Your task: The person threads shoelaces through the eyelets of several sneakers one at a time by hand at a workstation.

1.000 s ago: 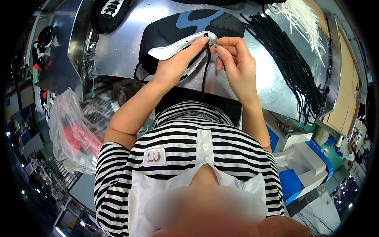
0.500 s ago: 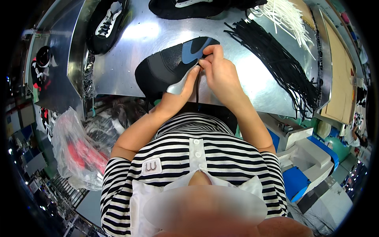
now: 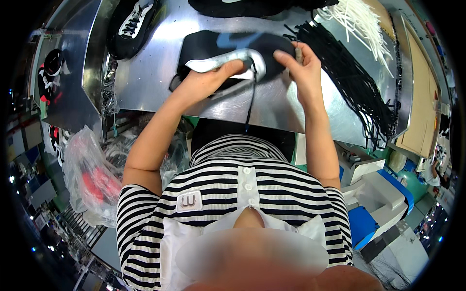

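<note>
A black shoe upper with blue patches and a silver-white strip (image 3: 228,56) lies on the shiny metal table (image 3: 155,72). My left hand (image 3: 208,80) grips it at the near side, fingers over the silver strip. My right hand (image 3: 298,65) is closed on the end of a black lace (image 3: 251,92) beside the upper's right end. The lace hangs down over the table's near edge between my forearms.
A pile of black laces (image 3: 354,82) and white laces (image 3: 354,19) lies at the right. A black and white shoe (image 3: 131,24) rests at the far left, another black upper (image 3: 242,6) at the top. Clear plastic bags (image 3: 92,179) sit lower left; blue and white boxes (image 3: 378,203) right.
My hands, close together on the upper before, have spread apart. The right hand has drawn the lace out to the right while the left hand stays holding the upper.
</note>
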The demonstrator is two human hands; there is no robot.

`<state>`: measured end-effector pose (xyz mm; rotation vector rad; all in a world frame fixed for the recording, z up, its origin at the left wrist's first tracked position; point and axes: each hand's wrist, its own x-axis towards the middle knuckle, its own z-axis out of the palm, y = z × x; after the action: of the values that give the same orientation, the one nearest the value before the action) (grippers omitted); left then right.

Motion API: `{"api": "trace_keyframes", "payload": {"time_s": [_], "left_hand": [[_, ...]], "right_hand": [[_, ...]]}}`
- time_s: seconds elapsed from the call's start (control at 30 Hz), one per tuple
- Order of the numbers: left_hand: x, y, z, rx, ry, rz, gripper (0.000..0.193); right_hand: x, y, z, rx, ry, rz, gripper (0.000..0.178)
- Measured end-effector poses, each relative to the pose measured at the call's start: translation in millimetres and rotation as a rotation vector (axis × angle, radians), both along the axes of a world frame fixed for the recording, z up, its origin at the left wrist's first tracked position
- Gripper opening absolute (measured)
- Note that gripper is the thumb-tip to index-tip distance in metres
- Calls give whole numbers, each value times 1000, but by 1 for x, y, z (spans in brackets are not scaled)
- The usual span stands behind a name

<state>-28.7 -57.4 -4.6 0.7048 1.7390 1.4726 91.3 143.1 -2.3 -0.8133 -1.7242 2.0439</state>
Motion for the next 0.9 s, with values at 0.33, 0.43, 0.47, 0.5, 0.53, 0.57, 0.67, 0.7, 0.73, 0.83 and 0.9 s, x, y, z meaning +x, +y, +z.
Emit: {"api": "trace_keyframes", "payload": {"time_s": [0.33,0.43,0.47,0.5,0.53,0.57,0.67,0.7,0.73,0.83,0.9], "left_hand": [[7,-3,19,-165,992,-9,20],[15,2,32,-118,985,-45,22],[16,4,34,-100,981,-47,22],[16,4,37,-93,985,-51,22],[14,4,41,-115,986,-62,23],[10,6,44,-104,975,-43,23],[-9,1,67,-84,809,27,23],[-16,-2,76,30,709,49,25],[-17,-9,90,42,689,77,26],[-10,-16,84,-56,666,8,27],[2,-14,55,-344,650,-131,26]], "right_hand": [[32,-18,-29,97,61,-23,31],[19,-38,-14,4,-72,305,21],[18,-36,-19,-36,-23,322,19],[17,-35,-24,-84,35,343,19],[24,-36,-22,-92,-21,436,19],[38,-38,-17,-100,-79,526,19],[92,-44,-23,371,-92,917,28],[118,-46,-29,411,-118,908,25],[137,-45,-21,369,-205,899,21],[172,-44,-16,346,-206,670,13],[151,-41,-11,311,-46,514,12]]}}
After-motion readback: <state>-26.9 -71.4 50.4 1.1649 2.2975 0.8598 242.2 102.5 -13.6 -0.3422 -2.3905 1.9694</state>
